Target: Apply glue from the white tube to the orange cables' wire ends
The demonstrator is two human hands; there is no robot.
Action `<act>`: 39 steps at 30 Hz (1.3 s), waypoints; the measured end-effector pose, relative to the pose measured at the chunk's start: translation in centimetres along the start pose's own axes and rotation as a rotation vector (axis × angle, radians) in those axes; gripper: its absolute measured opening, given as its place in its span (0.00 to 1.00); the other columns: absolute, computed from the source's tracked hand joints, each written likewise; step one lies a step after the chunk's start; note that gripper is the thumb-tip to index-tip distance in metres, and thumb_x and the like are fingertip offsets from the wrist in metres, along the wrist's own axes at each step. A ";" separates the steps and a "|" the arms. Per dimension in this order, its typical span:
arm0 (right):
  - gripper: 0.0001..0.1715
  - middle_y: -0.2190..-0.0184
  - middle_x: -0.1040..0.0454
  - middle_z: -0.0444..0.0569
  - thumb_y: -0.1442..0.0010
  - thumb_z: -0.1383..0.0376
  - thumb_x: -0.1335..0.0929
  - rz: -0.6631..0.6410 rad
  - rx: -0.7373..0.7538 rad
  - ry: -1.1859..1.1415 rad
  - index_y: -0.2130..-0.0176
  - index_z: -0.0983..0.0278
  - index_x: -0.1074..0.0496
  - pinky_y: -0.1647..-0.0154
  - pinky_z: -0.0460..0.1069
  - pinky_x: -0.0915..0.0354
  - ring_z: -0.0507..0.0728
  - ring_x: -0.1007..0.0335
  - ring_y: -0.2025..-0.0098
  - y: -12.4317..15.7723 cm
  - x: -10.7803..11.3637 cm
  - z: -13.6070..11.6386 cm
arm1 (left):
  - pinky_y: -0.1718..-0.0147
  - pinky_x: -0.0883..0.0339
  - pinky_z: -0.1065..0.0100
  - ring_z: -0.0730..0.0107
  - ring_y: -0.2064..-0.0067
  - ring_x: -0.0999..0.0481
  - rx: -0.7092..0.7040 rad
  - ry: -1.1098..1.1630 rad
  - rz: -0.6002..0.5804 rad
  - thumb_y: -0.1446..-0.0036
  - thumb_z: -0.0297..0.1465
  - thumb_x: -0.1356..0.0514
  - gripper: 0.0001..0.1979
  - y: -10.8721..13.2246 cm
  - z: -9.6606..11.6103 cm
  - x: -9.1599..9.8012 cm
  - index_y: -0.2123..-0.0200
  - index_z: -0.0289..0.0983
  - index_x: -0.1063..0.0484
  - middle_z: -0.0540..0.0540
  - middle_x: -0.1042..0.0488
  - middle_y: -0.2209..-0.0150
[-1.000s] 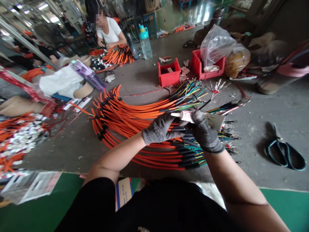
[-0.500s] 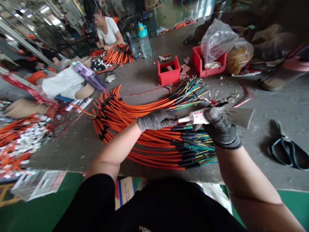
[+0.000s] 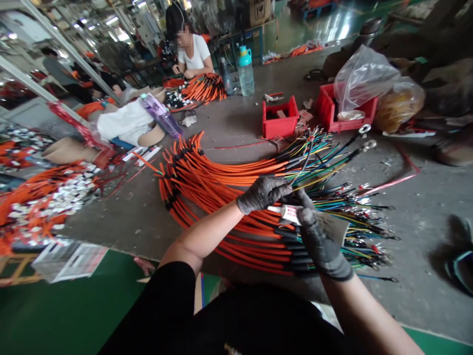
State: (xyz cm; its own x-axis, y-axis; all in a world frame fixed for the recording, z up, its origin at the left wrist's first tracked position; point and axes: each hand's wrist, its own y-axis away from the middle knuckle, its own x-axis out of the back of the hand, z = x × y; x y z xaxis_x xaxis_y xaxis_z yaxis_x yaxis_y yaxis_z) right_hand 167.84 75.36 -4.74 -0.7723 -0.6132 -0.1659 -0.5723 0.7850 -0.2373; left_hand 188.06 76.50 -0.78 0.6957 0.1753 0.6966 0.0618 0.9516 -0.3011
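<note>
- The gloved right hand [image 3: 321,241] is closed around a white tube [image 3: 288,214] with a red label, its nozzle pointing left.
- The gloved left hand [image 3: 263,194] is curled and seems to pinch a thin wire [image 3: 303,170] rising from the bundle.
- A piece of cardboard [image 3: 334,227] sticks out beneath the right hand.
- Orange cables [image 3: 221,182] sweep across the concrete floor [image 3: 417,236]; their coloured wire ends [image 3: 354,212] fan out, many already carrying metal terminals [image 3: 373,236].
- Farther off: a red bin [image 3: 280,123], a plastic bag [image 3: 364,79], a water bottle [image 3: 246,74] - and a co-worker [image 3: 192,52] behind more orange cables [image 3: 203,88].
</note>
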 end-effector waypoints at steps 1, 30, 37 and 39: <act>0.33 0.39 0.22 0.49 0.32 0.46 0.31 0.000 0.010 0.014 0.33 0.53 0.29 0.28 0.63 0.37 0.65 0.28 0.35 0.4 -0.4 -0.2 | 0.51 0.27 0.60 0.58 0.55 0.20 -0.017 -0.030 0.051 0.28 0.41 0.47 0.20 0.3 0.2 -0.1 0.60 0.33 0.21 0.37 0.18 0.59; 0.20 0.76 0.24 0.44 0.28 0.51 0.33 0.033 0.314 0.210 0.68 0.58 0.25 0.75 0.51 0.29 0.56 0.27 0.75 -0.4 -1.7 -0.4 | 0.77 0.46 0.72 0.78 0.75 0.42 0.101 0.141 0.091 0.57 0.53 0.23 0.34 7.3 10.5 8.1 0.53 0.35 0.17 0.57 0.37 0.77; 0.23 0.75 0.22 0.45 0.27 0.51 0.35 -0.140 0.422 0.276 0.69 0.57 0.24 0.70 0.52 0.27 0.57 0.23 0.73 -1.7 -3.9 -3.8 | 0.75 0.45 0.70 0.76 0.74 0.46 0.094 0.242 0.086 0.57 0.49 0.21 0.34 7.8 10.3 7.6 0.49 0.39 0.18 0.58 0.45 0.76; 0.25 0.77 0.23 0.46 0.26 0.52 0.37 -0.149 0.474 0.331 0.71 0.58 0.26 0.71 0.52 0.28 0.57 0.25 0.75 -1.9 -3.8 -4.2 | 0.72 0.41 0.69 0.75 0.73 0.45 0.102 0.249 0.112 0.57 0.50 0.22 0.34 7.9 10.4 7.7 0.49 0.40 0.18 0.58 0.44 0.76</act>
State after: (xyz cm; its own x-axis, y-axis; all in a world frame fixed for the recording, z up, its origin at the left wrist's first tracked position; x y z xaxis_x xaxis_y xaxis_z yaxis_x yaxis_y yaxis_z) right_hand 170.71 76.55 0.31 -0.7816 -0.5938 0.1912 -0.5546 0.5211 -0.6487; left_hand 186.47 88.01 8.97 0.8490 0.2250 0.4782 -0.0884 0.9526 -0.2912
